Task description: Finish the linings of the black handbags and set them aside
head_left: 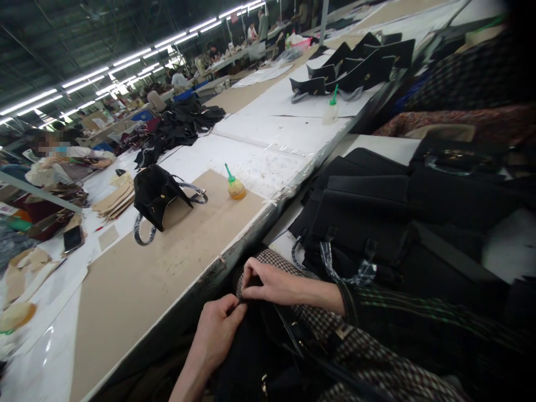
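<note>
Head view, from left to right: on the surface [259, 131], over a tan sheet [138, 301], a finished-looking handbag [161, 195] with film-wrapped handles, well apart from the hands. At lower centre, the left hand [220, 329], with thumb and forefinger closed in a pinch on an edge of the black bag [251, 357]. Just beside it, the right hand [268, 282], with fingers curled and thumb drawn in to nip the same edge; impossible to tell of any small item between the tips. Appears to be a step of close fingertip work on that edge, perhaps fastening or tidying; seems to call next for a steady left pinch and a short, careful movement of the right. Beneath both hands, apparently on the lap, below the near rim of the surface: the black bag, dark and soft-looking, with a gold-coloured fitting [263, 382] low down, and an outline partly lost in shadow beside checked cloth [364, 349]. At right, further black bags [364, 190] in an overlapping pile.
</note>
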Demonstrator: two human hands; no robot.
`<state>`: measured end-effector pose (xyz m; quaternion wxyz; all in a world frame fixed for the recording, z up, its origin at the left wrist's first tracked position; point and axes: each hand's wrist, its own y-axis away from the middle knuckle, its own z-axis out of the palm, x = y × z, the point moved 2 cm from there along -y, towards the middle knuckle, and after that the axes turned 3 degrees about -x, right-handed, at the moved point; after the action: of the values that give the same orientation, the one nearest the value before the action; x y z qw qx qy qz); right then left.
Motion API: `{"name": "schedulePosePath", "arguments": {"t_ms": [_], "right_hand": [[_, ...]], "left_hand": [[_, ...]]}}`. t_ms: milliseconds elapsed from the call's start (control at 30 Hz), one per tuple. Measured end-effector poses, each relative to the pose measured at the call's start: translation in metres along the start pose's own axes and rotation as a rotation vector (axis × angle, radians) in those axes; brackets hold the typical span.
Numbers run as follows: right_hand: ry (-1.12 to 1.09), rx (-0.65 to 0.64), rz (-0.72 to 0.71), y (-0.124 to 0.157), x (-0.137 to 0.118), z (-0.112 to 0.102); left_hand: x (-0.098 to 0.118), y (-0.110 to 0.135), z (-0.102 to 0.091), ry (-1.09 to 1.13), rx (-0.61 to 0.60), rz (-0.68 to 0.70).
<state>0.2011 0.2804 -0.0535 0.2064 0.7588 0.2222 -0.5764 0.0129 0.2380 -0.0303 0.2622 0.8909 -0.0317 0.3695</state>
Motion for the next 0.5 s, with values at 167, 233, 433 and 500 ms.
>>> {"name": "schedulePosePath", "arguments": {"t_ms": [167, 233, 433, 500], "right_hand": [[0.207, 0.003, 0.033, 0.065, -0.038, -0.009], [0.214, -0.020, 0.104, 0.094, -0.043, -0.001], [0.052, 0.113, 0.238, 0.122, -0.023, -0.001], [0.009, 0.106, 0.237, 0.124, -0.019, -0.019]], "left_hand": [[-0.003, -0.002, -0.005, -0.156, 0.043, -0.033], [-0.004, -0.007, -0.004, -0.135, 0.019, -0.032], [0.016, -0.026, 0.008, -0.027, -0.071, 0.101], [0.026, -0.027, 0.008, 0.002, -0.142, 0.141]]}}
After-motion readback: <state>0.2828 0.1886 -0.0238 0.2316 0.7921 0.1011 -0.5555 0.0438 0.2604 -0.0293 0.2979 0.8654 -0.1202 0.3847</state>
